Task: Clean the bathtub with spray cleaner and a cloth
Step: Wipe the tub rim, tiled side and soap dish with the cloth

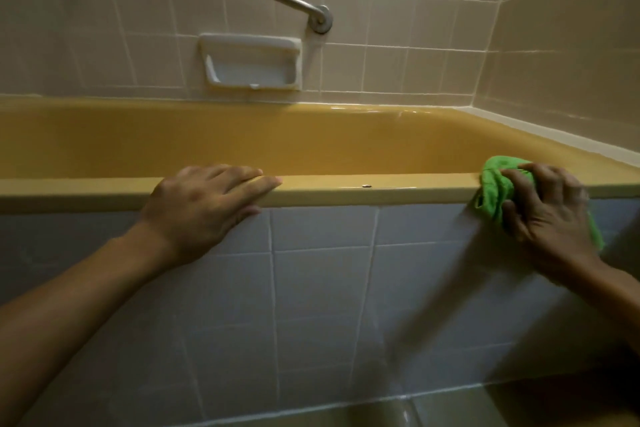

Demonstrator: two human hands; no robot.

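The green cloth (498, 189) is bunched in the right hand (547, 215), fingers clenched around it, pressed on the yellow bathtub (346, 149) front rim. Best wiped with firm, overlapping strokes along the rim, while the left hand (204, 198) lies flat there, bracing.

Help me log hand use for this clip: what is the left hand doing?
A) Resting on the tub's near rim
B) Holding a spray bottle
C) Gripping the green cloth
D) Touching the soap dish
A: the left hand lies with straight fingers on the bathtub rim and holds nothing, while the right hand grips the green cloth.
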